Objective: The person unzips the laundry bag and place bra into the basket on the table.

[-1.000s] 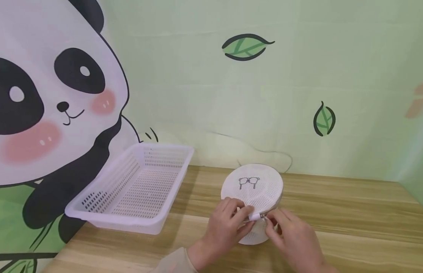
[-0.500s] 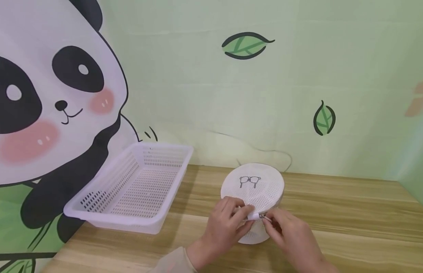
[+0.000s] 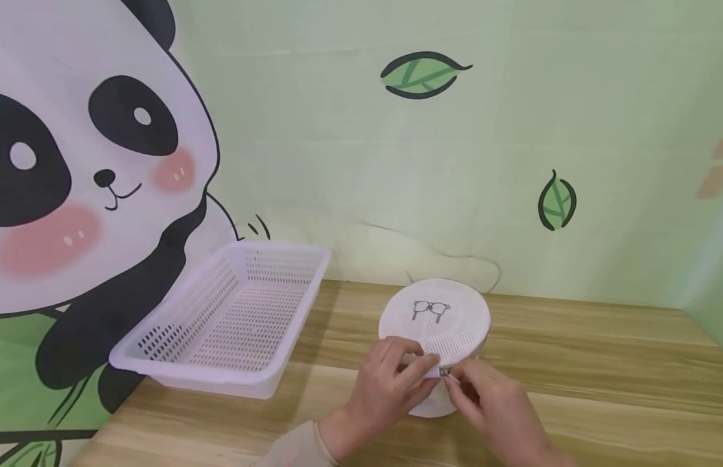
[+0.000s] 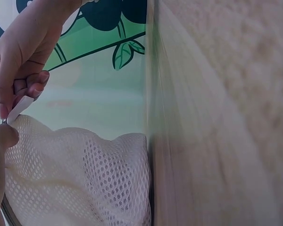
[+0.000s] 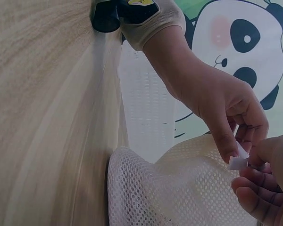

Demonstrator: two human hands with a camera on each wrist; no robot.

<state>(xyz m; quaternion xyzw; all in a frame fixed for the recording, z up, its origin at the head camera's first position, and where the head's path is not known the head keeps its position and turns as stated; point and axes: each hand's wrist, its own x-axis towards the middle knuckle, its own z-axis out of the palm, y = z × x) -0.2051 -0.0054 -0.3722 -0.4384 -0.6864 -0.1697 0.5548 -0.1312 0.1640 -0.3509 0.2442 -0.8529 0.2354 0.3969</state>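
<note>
A round white mesh bag [image 3: 434, 324] with a small bra drawing on its top stands on the tabletop [image 3: 600, 363], right of an empty white plastic basket [image 3: 233, 318]. Both hands meet at the bag's near edge. The left hand [image 3: 390, 383] pinches a small white tab [image 3: 434, 371] at the seam between thumb and forefinger, its grip closed on the fabric. The right hand [image 3: 492, 402], just beside it, pinches the metal zipper pull [image 3: 446, 373] with curled fingertips; the pull sits right against the tab.

The left wrist view shows a short stretch of zipper [image 4: 7, 209] at the bag's lower edge. The pull seems to be at one end of its track, but I cannot tell whether the bag is zipped or unzipped. The basket holds nothing, and the bag is not in it.
</note>
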